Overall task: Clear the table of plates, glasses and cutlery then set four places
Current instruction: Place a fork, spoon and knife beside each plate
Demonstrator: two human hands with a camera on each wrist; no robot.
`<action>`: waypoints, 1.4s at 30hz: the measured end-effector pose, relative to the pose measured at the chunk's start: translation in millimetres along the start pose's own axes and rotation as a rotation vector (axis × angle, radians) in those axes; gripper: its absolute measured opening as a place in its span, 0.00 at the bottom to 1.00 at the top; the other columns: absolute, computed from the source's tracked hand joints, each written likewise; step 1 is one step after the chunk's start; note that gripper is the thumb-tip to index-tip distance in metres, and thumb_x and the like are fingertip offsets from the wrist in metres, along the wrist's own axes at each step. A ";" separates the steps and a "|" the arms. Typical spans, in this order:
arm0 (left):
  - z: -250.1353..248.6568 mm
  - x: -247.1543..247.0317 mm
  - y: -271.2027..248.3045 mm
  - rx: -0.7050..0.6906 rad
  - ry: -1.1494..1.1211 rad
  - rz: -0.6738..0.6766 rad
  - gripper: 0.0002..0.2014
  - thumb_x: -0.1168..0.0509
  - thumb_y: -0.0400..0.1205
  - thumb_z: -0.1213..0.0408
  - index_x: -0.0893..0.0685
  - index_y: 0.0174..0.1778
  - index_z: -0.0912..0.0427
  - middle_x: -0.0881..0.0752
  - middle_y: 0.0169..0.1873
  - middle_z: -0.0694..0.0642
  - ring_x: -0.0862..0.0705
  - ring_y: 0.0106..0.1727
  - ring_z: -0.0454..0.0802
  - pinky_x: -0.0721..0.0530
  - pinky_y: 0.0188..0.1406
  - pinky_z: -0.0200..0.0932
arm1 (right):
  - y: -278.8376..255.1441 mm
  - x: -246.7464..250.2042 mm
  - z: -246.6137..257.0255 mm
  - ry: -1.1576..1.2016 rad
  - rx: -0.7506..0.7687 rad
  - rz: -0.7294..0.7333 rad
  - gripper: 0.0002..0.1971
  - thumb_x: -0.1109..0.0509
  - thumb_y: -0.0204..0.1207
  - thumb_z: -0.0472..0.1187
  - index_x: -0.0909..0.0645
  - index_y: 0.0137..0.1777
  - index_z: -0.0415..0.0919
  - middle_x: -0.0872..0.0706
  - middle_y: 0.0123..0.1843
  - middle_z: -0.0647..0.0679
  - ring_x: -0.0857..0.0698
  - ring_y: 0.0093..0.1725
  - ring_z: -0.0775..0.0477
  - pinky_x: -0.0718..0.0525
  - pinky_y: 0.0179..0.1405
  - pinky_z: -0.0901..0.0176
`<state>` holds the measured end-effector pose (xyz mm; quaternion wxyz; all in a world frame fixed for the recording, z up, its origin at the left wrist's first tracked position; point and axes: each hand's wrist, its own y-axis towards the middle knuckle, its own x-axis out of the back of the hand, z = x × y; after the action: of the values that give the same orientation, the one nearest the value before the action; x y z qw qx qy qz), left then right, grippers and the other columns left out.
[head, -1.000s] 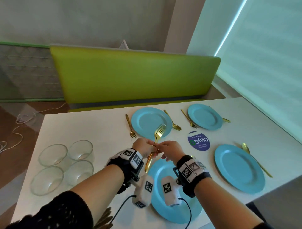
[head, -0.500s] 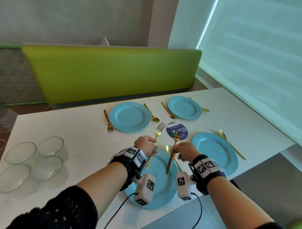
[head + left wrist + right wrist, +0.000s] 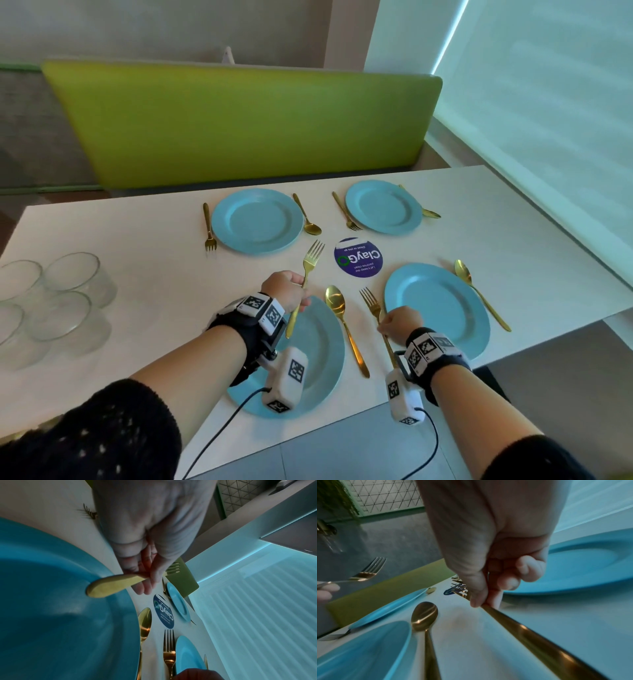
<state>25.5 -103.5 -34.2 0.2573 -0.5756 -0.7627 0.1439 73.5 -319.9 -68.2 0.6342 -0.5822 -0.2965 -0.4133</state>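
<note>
Between the two near plates, right hand (image 3: pixel 399 323) pinches a gold fork (image 3: pixel 375 310) mid-handle, low at the table; left hand (image 3: pixel 286 291) pinches another fork (image 3: pixel 308 270) above near-left plate (image 3: pixel 329 346). Forks likely light, stiff, slick; hold mid-handle.
</note>
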 end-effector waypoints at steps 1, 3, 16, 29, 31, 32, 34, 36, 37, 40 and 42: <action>-0.6 -0.9 0.1 0.002 -0.002 -0.007 0.14 0.35 0.79 0.76 0.21 0.61 0.70 0.16 0.43 0.64 0.18 0.30 0.48 0.15 0.39 0.41 | 2.9 -2.9 -0.7 -0.007 0.009 0.005 0.16 0.33 0.78 0.47 0.15 0.58 0.36 0.12 0.58 0.43 0.15 0.60 0.44 0.17 0.61 0.56; -1.7 -2.6 0.9 0.009 -0.008 -0.019 0.14 0.35 0.79 0.77 0.21 0.62 0.71 0.16 0.43 0.64 0.18 0.30 0.49 0.15 0.36 0.40 | 6.9 -6.8 -0.9 -0.025 0.021 0.006 0.14 0.34 0.78 0.44 0.15 0.56 0.37 0.12 0.56 0.43 0.15 0.58 0.44 0.16 0.59 0.55; -4.8 -22.9 3.1 0.024 -0.014 -0.046 0.13 0.37 0.80 0.78 0.21 0.61 0.71 0.16 0.45 0.65 0.17 0.32 0.50 0.14 0.41 0.43 | 13.9 -7.0 -8.2 -0.051 -0.011 -0.163 0.16 0.30 0.74 0.51 0.20 0.55 0.41 0.14 0.53 0.44 0.15 0.53 0.41 0.22 0.44 0.57; 4.4 -30.6 1.5 0.048 -0.013 -0.039 0.11 0.36 0.80 0.74 0.20 0.58 0.68 0.14 0.45 0.64 0.15 0.40 0.55 0.13 0.48 0.48 | 17.1 1.7 -13.8 -0.047 0.001 -0.174 0.19 0.29 0.75 0.51 0.21 0.59 0.39 0.15 0.56 0.42 0.15 0.55 0.40 0.22 0.46 0.56; 6.8 -31.6 0.7 0.053 -0.034 -0.034 0.11 0.36 0.80 0.74 0.20 0.59 0.68 0.14 0.44 0.64 0.15 0.39 0.55 0.12 0.49 0.49 | 16.0 0.5 -13.8 -0.035 0.000 -0.178 0.19 0.29 0.75 0.51 0.21 0.58 0.38 0.15 0.56 0.42 0.15 0.54 0.40 0.22 0.46 0.55; 8.0 -32.0 0.3 0.059 -0.054 -0.029 0.11 0.36 0.81 0.74 0.21 0.59 0.68 0.14 0.43 0.63 0.15 0.38 0.54 0.12 0.48 0.49 | 14.7 -0.2 -13.7 -0.026 0.002 -0.185 0.18 0.29 0.75 0.50 0.22 0.58 0.38 0.15 0.56 0.42 0.15 0.54 0.40 0.21 0.46 0.55; 10.5 -32.7 -0.3 0.074 -0.120 -0.027 0.09 0.38 0.82 0.74 0.22 0.57 0.66 0.15 0.37 0.61 0.16 0.33 0.51 0.13 0.42 0.46 | 11.8 -1.5 -11.3 0.011 0.011 -0.224 0.18 0.29 0.75 0.48 0.24 0.59 0.38 0.15 0.57 0.41 0.15 0.55 0.39 0.19 0.49 0.53; 12.4 -32.2 -3.2 0.095 -0.185 -0.041 0.05 0.39 0.83 0.72 0.23 0.53 0.64 0.17 0.32 0.58 0.17 0.27 0.47 0.14 0.33 0.41 | 6.8 -2.6 -3.6 0.088 0.048 -0.260 0.20 0.28 0.75 0.49 0.26 0.60 0.39 0.17 0.59 0.41 0.16 0.56 0.38 0.20 0.51 0.52; 13.3 -31.6 -5.0 0.106 -0.214 -0.052 0.03 0.39 0.83 0.71 0.24 0.52 0.63 0.17 0.31 0.58 0.17 0.25 0.46 0.15 0.32 0.40 | 4.3 -3.7 2.5 0.131 0.076 -0.257 0.21 0.28 0.74 0.50 0.26 0.61 0.39 0.17 0.59 0.42 0.16 0.57 0.39 0.20 0.51 0.53; 18.0 -28.0 -9.6 0.148 -0.269 -0.057 0.04 0.40 0.84 0.71 0.25 0.44 0.62 0.19 0.31 0.58 0.19 0.29 0.49 0.16 0.34 0.43 | -6.7 -8.3 28.8 0.298 0.202 -0.148 0.21 0.27 0.72 0.51 0.23 0.60 0.41 0.15 0.54 0.44 0.16 0.57 0.41 0.21 0.52 0.57; 22.5 -23.6 -11.8 0.165 -0.267 -0.057 0.08 0.40 0.84 0.70 0.25 0.38 0.59 0.19 0.33 0.56 0.19 0.31 0.48 0.17 0.31 0.43 | -17.7 -12.6 48.7 0.378 0.294 -0.059 0.18 0.26 0.71 0.53 0.19 0.55 0.44 0.16 0.45 0.48 0.16 0.51 0.46 0.21 0.51 0.58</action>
<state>8.3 -127.7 -52.1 0.2041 -0.5064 -0.7918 0.2738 57.2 -269.4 -63.1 0.7439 -0.3871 -0.2463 -0.4858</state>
